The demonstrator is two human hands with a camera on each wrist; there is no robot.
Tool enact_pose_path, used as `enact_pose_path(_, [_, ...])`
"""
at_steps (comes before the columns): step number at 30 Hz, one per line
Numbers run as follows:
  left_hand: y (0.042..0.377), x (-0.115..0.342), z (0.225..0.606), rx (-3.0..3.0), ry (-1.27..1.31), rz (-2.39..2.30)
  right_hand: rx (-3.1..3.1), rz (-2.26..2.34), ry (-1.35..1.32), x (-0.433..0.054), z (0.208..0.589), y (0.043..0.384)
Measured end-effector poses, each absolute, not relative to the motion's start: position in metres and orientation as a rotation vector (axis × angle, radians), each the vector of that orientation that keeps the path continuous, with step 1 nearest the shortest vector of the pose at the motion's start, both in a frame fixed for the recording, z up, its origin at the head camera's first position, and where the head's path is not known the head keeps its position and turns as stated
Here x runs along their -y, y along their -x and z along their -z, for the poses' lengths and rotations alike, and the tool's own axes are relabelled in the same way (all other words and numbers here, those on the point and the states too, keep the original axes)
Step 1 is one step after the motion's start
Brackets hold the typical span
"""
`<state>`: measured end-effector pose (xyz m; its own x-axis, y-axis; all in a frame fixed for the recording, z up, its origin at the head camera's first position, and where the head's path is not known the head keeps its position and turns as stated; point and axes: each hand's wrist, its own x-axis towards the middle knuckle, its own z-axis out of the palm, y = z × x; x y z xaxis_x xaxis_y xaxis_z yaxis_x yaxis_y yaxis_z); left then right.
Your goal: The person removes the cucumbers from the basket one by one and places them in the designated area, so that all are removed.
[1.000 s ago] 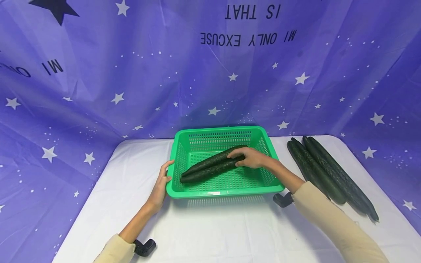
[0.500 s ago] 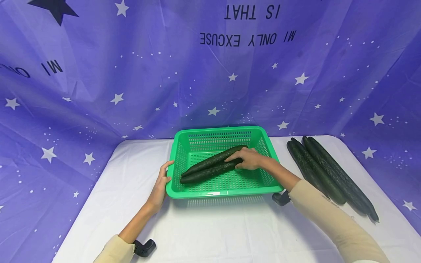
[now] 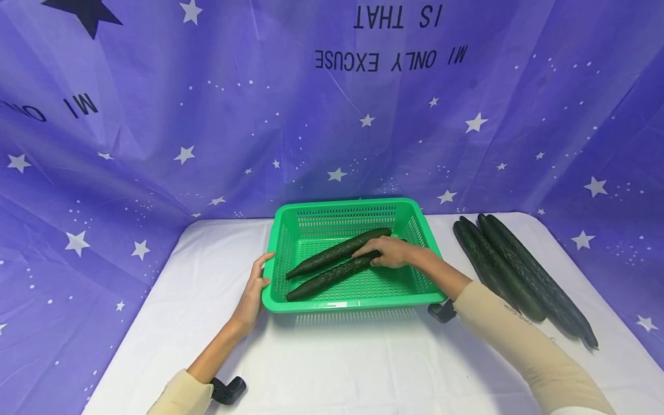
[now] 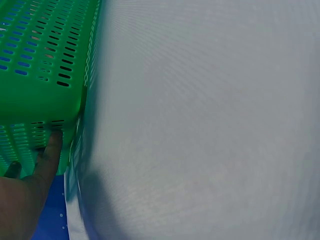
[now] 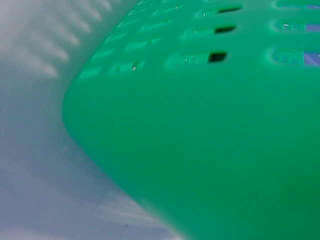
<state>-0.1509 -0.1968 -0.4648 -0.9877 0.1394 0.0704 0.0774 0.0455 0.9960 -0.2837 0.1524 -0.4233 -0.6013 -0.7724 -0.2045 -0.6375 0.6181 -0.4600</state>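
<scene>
A green plastic basket with slotted walls stands on the white-covered table. Inside lie two long dark green cucumbers, slanting up to the right: a rear cucumber and a front cucumber, with a gap between them at the left end. My right hand reaches over the basket's right side and grips the front cucumber near its right end, covering part of it. At the basket's left side my left hand holds the rim; in the left wrist view a finger lies along the outer wall.
Several more cucumbers lie side by side on the white tablecloth at the right. A purple curtain with stars and lettering hangs behind and at both sides. The right wrist view is filled mostly by the basket's outer corner.
The front cucumber's left end has swung toward the basket's near wall, parting it from the rear cucumber. My right hand has shifted slightly left; my left hand has stayed at the rim.
</scene>
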Motion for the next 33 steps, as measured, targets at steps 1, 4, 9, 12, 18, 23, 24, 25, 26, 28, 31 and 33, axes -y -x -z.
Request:
enact_pose_path(1, [0.151, 0.197, 0.465, -2.235, -0.232, -2.129, -2.456, 0.487, 1.116, -0.152, 0.423, 0.284])
enact_pose_path(4, [0.151, 0.197, 0.466, -2.223, -0.235, -2.134, -2.431, 0.511, 1.089, -0.152, 0.424, 0.286])
enact_pose_path(9, [0.152, 0.196, 0.466, -2.214, -0.241, -2.139, -2.464, 0.521, 1.140, -0.154, 0.422, 0.284])
enact_pose_path(12, [0.152, 0.196, 0.465, -2.217, -0.246, -2.140, -2.506, 0.559, 1.171, -0.156, 0.420, 0.282])
enact_pose_path(18, [0.152, 0.196, 0.465, -2.219, -0.246, -2.147, -2.539, 0.643, 1.214, -0.160, 0.416, 0.279])
enact_pose_path(23, [0.152, 0.196, 0.465, -2.216, -0.250, -2.140, -2.539, 0.709, 1.270, -0.162, 0.409, 0.276])
enact_pose_path(24, [0.152, 0.196, 0.466, -2.218, -0.248, -2.138, -2.537, 0.733, 1.280, -0.163, 0.406, 0.276])
enact_pose_path(25, [0.151, 0.197, 0.466, -2.220, -0.246, -2.136, -2.536, 0.761, 1.284, -0.164, 0.403, 0.276])
enact_pose_path(26, [0.151, 0.197, 0.465, -2.221, -0.245, -2.136, -2.535, 0.790, 1.283, -0.164, 0.399, 0.275])
enact_pose_path(28, [0.151, 0.197, 0.465, -2.229, -0.244, -2.132, -2.525, 0.864, 1.296, -0.166, 0.392, 0.275])
enact_pose_path(31, [0.151, 0.196, 0.465, -2.237, -0.241, -2.130, -2.524, 0.957, 1.298, -0.171, 0.382, 0.275])
enact_pose_path(33, [0.152, 0.196, 0.465, -2.242, -0.240, -2.128, -2.528, 1.010, 1.306, -0.175, 0.376, 0.275])
